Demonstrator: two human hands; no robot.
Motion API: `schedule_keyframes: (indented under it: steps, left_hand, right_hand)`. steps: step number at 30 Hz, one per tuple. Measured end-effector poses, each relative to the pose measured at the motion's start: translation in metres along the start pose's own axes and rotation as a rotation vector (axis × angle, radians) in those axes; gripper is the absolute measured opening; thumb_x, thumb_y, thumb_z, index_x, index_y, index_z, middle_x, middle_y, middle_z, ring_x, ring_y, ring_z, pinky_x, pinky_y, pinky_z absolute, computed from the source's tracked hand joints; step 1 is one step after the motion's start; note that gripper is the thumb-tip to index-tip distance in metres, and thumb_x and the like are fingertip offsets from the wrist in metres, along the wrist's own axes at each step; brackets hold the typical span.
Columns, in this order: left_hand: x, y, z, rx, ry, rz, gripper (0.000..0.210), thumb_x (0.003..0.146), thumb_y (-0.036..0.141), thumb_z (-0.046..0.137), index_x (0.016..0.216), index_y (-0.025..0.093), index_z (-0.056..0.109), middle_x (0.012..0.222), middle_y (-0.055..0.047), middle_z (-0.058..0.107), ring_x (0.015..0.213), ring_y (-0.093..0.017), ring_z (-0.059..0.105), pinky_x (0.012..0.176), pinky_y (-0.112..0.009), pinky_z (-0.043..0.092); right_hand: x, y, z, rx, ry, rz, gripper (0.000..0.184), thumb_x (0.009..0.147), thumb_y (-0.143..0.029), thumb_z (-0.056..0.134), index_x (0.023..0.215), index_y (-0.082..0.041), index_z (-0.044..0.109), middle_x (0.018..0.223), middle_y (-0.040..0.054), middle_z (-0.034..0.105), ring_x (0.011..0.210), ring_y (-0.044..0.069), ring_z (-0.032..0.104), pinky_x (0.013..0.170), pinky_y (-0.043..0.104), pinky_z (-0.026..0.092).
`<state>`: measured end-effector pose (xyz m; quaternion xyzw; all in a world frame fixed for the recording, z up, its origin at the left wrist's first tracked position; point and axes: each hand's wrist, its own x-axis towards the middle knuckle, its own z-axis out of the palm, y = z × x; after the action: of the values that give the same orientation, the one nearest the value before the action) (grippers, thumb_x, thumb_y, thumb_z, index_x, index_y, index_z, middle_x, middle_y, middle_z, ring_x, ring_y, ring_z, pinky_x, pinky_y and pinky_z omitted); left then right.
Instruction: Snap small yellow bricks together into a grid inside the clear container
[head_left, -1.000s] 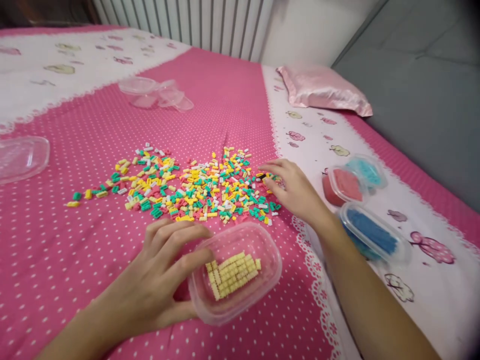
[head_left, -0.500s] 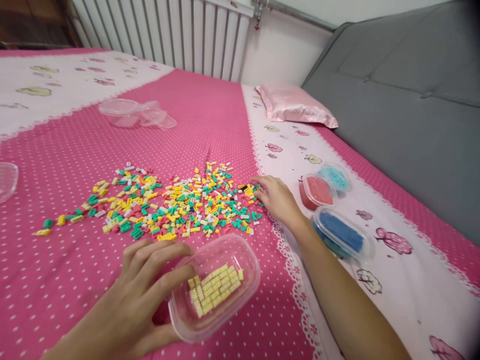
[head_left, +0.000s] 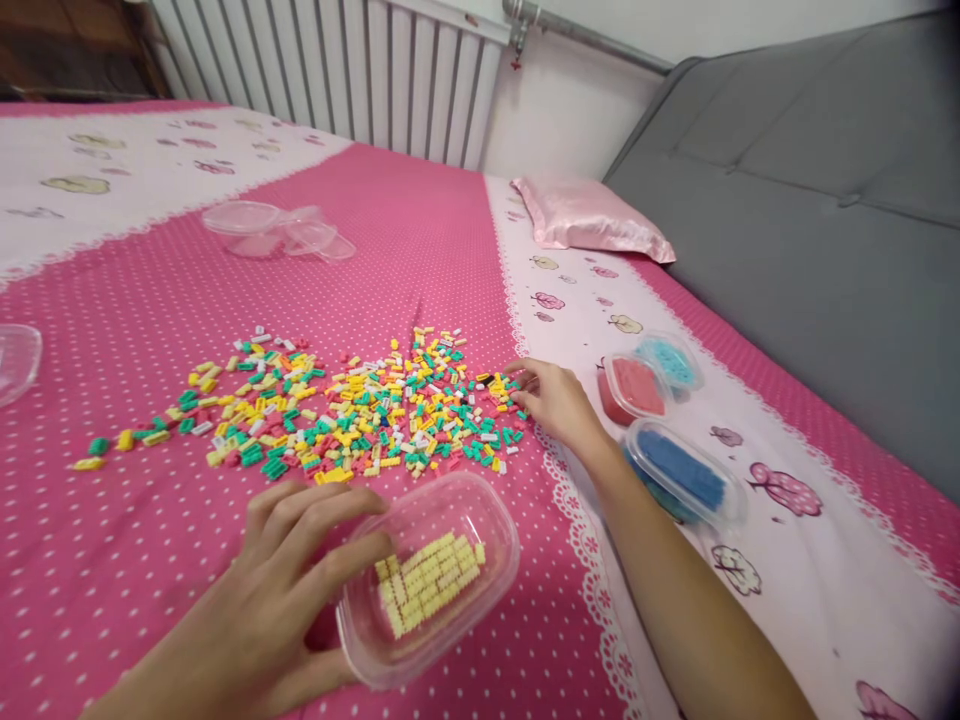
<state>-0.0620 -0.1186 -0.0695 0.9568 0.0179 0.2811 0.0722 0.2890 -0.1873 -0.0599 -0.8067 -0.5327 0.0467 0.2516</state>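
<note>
My left hand (head_left: 292, 585) grips the near side of a clear plastic tub (head_left: 480, 500), tilted toward me, with pale yellow bricks (head_left: 427, 582) lying in it. A wide scatter of small yellow, green, pink and white bricks (head_left: 337, 410) lies on the pink dotted bedspread (head_left: 150, 540). My right hand (head_left: 551, 400) rests at the right end of that scatter, fingertips among the bricks; whether it pinches one I cannot tell.
Three lidded tubs stand to the right: red bricks (head_left: 634, 385), light blue bricks (head_left: 671, 362), dark blue bricks (head_left: 682, 470). Empty clear tubs and lids (head_left: 274, 228) lie at the back, another tub (head_left: 15, 358) at the left edge. A pink pillow (head_left: 592, 220) and grey headboard (head_left: 817, 240) lie beyond.
The view has tilted up and shifted right. My right hand stays at the scatter's right end with small finger moves. My left hand keeps its hold on the tub.
</note>
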Motion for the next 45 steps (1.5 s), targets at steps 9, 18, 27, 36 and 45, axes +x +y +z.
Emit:
schedule_keyframes:
  steps: [9, 18, 27, 36, 45]
  left_hand:
    - [0.002, 0.001, -0.001, -0.020, 0.005, 0.006, 0.040, 0.095, 0.046, 0.062, 0.124, 0.019, 0.056, 0.126, -0.012, 0.053, 0.120, -0.029, 0.048, 0.108, -0.048, 0.026]
    - [0.003, 0.000, -0.002, -0.010, -0.011, 0.024, 0.043, 0.093, 0.049, 0.064, 0.124, 0.021, 0.057, 0.127, -0.012, 0.053, 0.121, -0.029, 0.047, 0.109, -0.046, 0.025]
    - [0.004, 0.000, -0.003, -0.004, -0.005, 0.025, 0.042, 0.093, 0.046, 0.065, 0.125, 0.021, 0.057, 0.127, -0.012, 0.054, 0.121, -0.029, 0.047, 0.108, -0.047, 0.026]
    - [0.005, 0.010, -0.004, 0.002, -0.028, 0.008, 0.041, 0.097, 0.051, 0.056, 0.124, 0.020, 0.057, 0.126, -0.013, 0.058, 0.121, -0.031, 0.048, 0.107, -0.051, 0.028]
    - [0.011, 0.018, -0.003, 0.045, 0.017, 0.089, 0.032, 0.098, 0.048, 0.055, 0.114, 0.022, 0.065, 0.125, -0.008, 0.065, 0.118, -0.027, 0.052, 0.109, -0.046, 0.029]
  right_hand:
    - [0.001, 0.006, 0.000, 0.043, 0.056, -0.001, 0.023, 0.096, -0.032, 0.065, 0.113, -0.017, 0.068, 0.102, 0.0039, 0.071, 0.086, 0.017, 0.067, 0.084, 0.039, 0.056]
    - [0.003, 0.006, -0.019, 0.190, 0.024, 0.079, 0.034, 0.093, -0.046, 0.067, 0.078, -0.016, 0.066, 0.072, -0.0023, 0.065, 0.067, 0.013, 0.062, 0.075, 0.034, 0.054]
    - [0.007, 0.005, -0.020, 0.575, -0.131, 0.138, 0.026, 0.092, -0.041, 0.068, 0.092, -0.015, 0.071, 0.085, 0.0036, 0.073, 0.077, 0.015, 0.068, 0.077, 0.035, 0.057]
    - [-0.030, -0.065, -0.064, 0.643, -0.222, -0.040, 0.018, 0.086, -0.037, 0.073, 0.095, -0.021, 0.075, 0.083, 0.0042, 0.074, 0.072, 0.014, 0.065, 0.065, 0.025, 0.053]
    - [-0.098, -0.126, -0.052, 0.037, -0.203, -0.440, 0.027, 0.089, -0.012, 0.054, 0.087, -0.029, 0.075, 0.079, -0.0044, 0.077, 0.058, 0.014, 0.067, 0.054, 0.026, 0.048]
